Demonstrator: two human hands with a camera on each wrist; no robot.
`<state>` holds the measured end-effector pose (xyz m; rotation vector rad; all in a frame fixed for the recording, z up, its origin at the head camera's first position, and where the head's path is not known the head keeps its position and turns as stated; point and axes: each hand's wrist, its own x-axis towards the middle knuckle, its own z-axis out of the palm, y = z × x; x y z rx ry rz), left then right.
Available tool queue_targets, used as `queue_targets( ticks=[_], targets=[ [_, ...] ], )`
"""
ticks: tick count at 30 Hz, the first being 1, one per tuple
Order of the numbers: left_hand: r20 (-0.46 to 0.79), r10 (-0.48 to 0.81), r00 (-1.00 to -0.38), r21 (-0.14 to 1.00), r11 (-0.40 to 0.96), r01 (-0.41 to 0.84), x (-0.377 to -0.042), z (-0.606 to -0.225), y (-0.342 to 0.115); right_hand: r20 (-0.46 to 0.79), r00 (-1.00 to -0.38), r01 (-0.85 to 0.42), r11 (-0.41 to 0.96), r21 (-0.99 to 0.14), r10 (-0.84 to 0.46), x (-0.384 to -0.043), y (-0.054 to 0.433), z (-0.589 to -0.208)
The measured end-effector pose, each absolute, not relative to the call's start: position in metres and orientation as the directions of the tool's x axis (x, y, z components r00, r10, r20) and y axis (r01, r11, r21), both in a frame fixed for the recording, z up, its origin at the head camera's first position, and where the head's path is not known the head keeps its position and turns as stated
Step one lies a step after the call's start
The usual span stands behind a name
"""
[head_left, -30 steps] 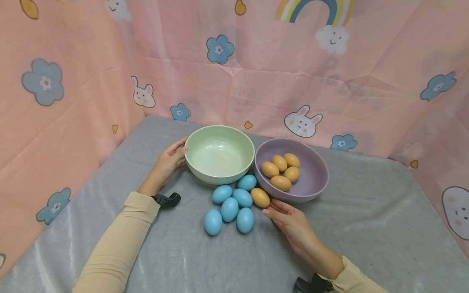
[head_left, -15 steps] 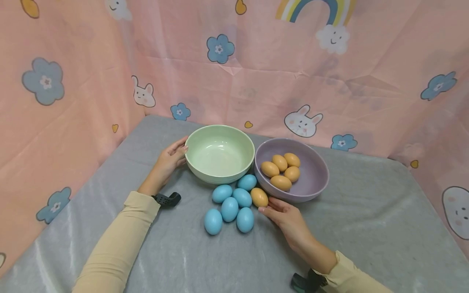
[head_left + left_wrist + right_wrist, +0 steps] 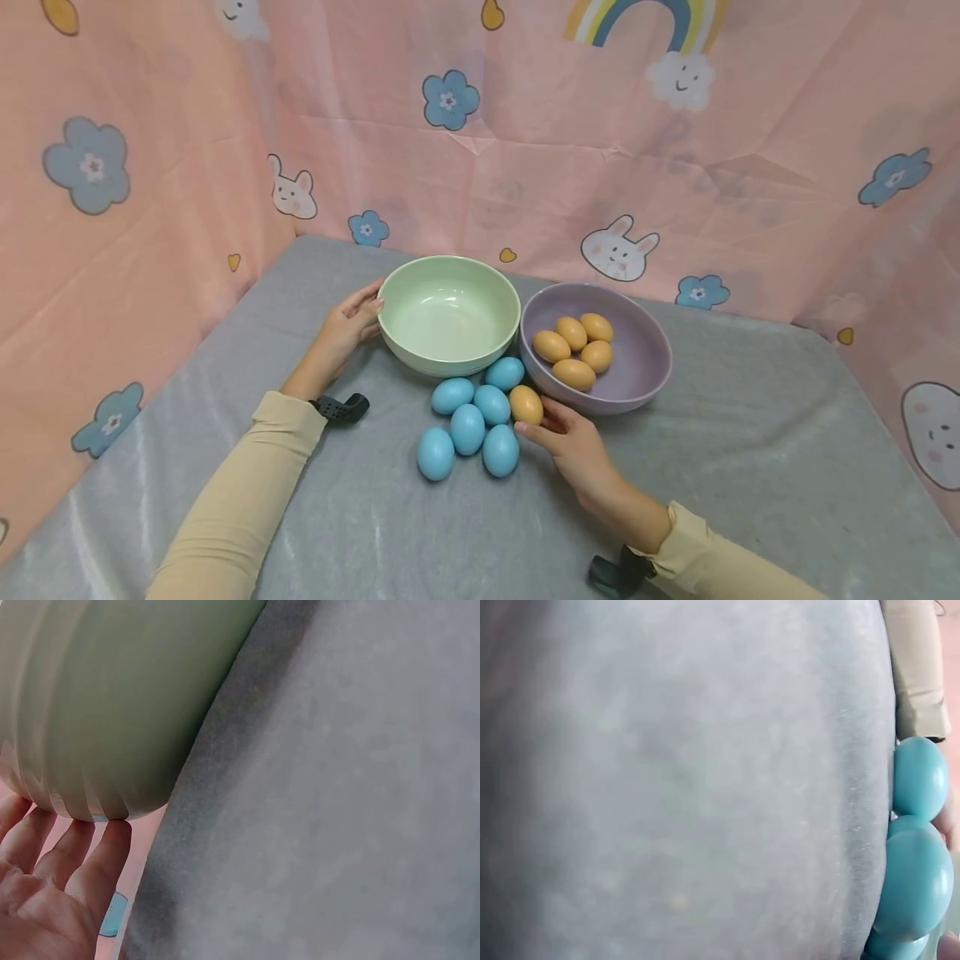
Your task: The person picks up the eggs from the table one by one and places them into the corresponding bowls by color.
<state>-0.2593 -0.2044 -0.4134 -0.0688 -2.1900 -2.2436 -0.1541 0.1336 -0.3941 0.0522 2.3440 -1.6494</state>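
My left hand (image 3: 345, 327) is at the left side of a light green bowl (image 3: 450, 312), thumb near the rim. In the left wrist view its nearly straight fingers (image 3: 109, 859) touch the green bowl's wall (image 3: 120, 697) with their tips. My right hand (image 3: 581, 454) has thumb and fingers around a yellow-orange egg (image 3: 527, 406), which lies just in front of a purple bowl (image 3: 645, 367). In the right wrist view only a fingertip (image 3: 949, 946) shows at the lower right edge. Several blue eggs (image 3: 467, 429) lie left of the orange egg, in front of the green bowl.
Several orange eggs (image 3: 573, 375) rest inside the purple bowl, close beside the green one. Grey cloth (image 3: 360, 525) covers the table. A pink printed curtain (image 3: 525, 183) hangs behind and at the sides.
My right hand has moved a little left and its thumb and fingers have closed in around the orange egg, which has shifted slightly left. The left hand and both bowls have stayed put.
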Motion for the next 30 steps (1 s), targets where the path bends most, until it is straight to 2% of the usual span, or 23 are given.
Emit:
queue_targets(
  ticks=[7, 23, 30],
  targets=[
    [0.028, 0.024, -0.999, 0.999, -0.018, 0.028, -0.2592, -0.4132, -0.2049, -0.216, -0.967, 0.156, 0.355, -0.922, -0.137, -0.1560, 0.1295, -0.3938],
    [0.022, 0.021, -1.000, 0.999, -0.025, 0.022, -0.2588, -0.4122, -0.2054, -0.190, -0.982, 0.179, 0.350, -0.919, 0.002, -0.1631, 0.1289, -0.3990],
    [0.023, 0.029, -0.999, 0.999, -0.043, 0.021, -0.2593, -0.4123, -0.2045, -0.216, -0.976, 0.214, 0.312, -0.926, 0.031, -0.1600, 0.1365, -0.3975]
  ],
)
